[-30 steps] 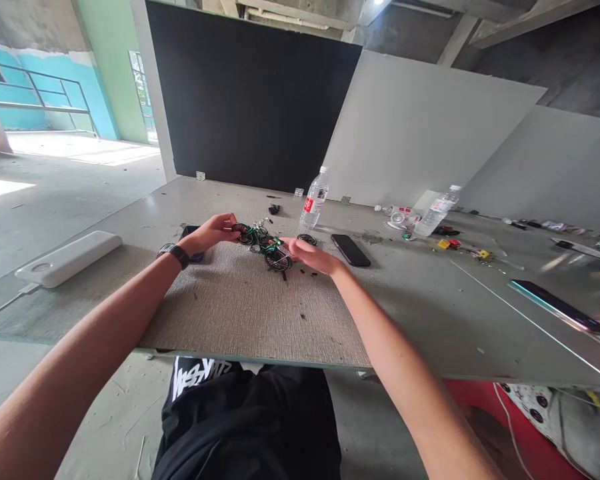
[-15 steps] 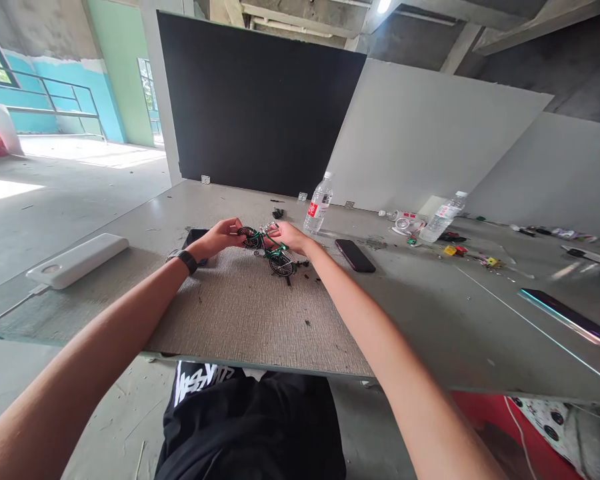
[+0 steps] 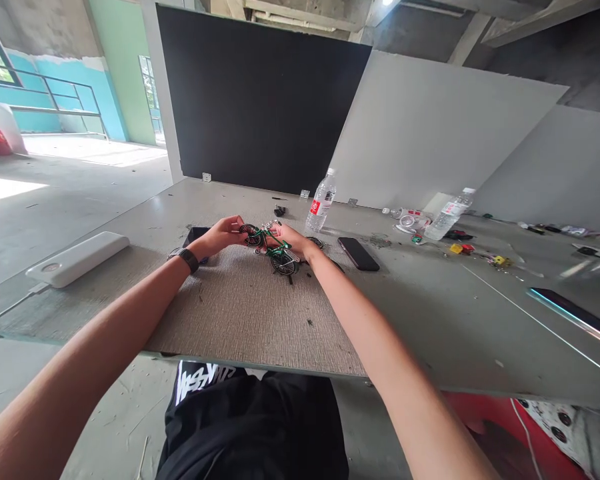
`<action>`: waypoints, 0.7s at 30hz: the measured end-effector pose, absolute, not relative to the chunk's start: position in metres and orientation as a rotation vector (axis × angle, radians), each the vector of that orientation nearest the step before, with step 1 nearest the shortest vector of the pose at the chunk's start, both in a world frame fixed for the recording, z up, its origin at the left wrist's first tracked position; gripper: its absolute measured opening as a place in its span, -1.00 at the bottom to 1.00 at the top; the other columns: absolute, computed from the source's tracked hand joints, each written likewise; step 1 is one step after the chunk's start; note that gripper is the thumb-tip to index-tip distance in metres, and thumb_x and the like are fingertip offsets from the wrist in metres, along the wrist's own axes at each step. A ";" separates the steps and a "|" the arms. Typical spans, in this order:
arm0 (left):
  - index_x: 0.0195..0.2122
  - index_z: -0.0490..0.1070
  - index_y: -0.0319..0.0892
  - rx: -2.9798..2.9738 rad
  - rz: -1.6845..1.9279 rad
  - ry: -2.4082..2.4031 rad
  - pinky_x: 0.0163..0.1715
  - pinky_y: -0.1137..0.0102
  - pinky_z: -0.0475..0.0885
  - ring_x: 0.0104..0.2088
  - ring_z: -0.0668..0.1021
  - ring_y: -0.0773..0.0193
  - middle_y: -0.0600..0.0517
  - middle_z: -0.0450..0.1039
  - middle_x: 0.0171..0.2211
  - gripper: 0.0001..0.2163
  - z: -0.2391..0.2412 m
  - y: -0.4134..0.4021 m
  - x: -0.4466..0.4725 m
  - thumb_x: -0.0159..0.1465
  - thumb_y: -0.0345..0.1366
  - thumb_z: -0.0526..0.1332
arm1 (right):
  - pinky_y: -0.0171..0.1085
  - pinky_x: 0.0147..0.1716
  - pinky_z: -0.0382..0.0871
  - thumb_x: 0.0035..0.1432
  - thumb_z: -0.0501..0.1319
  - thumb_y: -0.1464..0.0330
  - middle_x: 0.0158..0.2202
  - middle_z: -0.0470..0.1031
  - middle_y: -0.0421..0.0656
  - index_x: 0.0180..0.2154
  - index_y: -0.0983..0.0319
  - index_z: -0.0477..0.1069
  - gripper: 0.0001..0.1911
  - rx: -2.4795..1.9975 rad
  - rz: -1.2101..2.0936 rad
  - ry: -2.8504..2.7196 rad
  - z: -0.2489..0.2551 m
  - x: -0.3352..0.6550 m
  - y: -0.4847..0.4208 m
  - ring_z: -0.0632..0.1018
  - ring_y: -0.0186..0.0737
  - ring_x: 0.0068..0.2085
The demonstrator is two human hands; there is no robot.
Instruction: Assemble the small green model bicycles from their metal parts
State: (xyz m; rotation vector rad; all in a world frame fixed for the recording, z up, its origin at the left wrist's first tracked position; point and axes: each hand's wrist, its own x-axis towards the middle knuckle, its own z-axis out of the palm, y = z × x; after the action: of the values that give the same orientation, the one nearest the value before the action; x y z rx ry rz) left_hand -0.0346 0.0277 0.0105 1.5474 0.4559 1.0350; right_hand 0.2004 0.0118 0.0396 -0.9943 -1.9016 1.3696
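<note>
A small green model bicycle (image 3: 279,247) with black wheels is held slightly above or on the tabletop; I cannot tell whether it touches. My left hand (image 3: 223,233) has its fingers closed at the bicycle's left wheel (image 3: 251,235). Behind the frame and handlebar, my right hand (image 3: 291,240) grips the bicycle, its fingertips partly hidden by it. The other wheel (image 3: 285,262) points toward me on the right. Just past my right wrist lies a loose black wheel (image 3: 315,243). Small dark parts (image 3: 290,280) are scattered beside the bicycle.
Behind my left wrist sits a dark box (image 3: 199,235). A white power bank (image 3: 78,259) lies at left. Beyond my right hand are a water bottle (image 3: 322,202) and a phone (image 3: 359,254). Another bottle (image 3: 450,215), coloured bits (image 3: 462,249) and a second phone (image 3: 575,316) lie farther right.
The view has shifted slightly. Both hands stay on the bicycle with little movement, and the loose wheel beyond my right wrist has come into sight.
</note>
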 end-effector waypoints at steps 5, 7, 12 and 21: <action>-0.30 0.33 -0.16 1.537 1.032 0.482 -0.12 0.21 0.55 -0.22 0.66 0.17 -0.07 0.62 -0.23 -0.68 0.011 0.026 -0.034 0.16 -0.27 0.50 | -0.29 -0.31 0.42 0.11 0.42 0.17 -0.40 0.54 -0.23 -0.34 0.31 0.44 -0.66 -0.952 1.309 -1.870 0.039 0.199 0.010 0.51 -0.37 -0.35; -0.29 0.33 -0.16 1.535 1.029 0.475 -0.11 0.20 0.55 -0.21 0.65 0.16 -0.08 0.62 -0.23 -0.69 0.010 0.026 -0.034 0.16 -0.28 0.49 | -0.28 -0.31 0.42 0.13 0.40 0.15 -0.41 0.53 -0.23 -0.35 0.31 0.44 -0.66 -0.983 1.282 -1.878 0.042 0.198 0.007 0.51 -0.35 -0.34; -0.30 0.31 -0.17 1.562 1.025 0.485 -0.12 0.19 0.55 -0.21 0.66 0.15 -0.07 0.61 -0.24 -0.69 0.011 0.026 -0.034 0.18 -0.28 0.49 | -0.26 -0.30 0.40 0.20 0.34 0.16 -0.40 0.54 -0.21 -0.30 0.29 0.45 -0.69 -1.052 1.262 -1.871 0.047 0.197 0.002 0.50 -0.34 -0.33; -0.28 0.28 -0.18 1.590 1.014 0.508 -0.10 0.20 0.56 -0.19 0.67 0.15 -0.08 0.63 -0.21 -0.69 0.010 0.025 -0.033 0.21 -0.26 0.46 | -0.34 -0.46 0.31 -0.21 0.57 0.12 -0.31 0.55 -0.14 -0.30 0.24 0.38 -0.46 -0.877 1.361 -1.890 0.041 0.202 0.009 0.43 -0.32 -0.38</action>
State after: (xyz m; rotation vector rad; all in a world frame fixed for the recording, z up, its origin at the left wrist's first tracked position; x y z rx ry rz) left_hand -0.0333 0.0245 0.0100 1.5896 0.5083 1.0145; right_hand 0.2017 0.0095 0.0409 -0.8768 -1.8900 1.3609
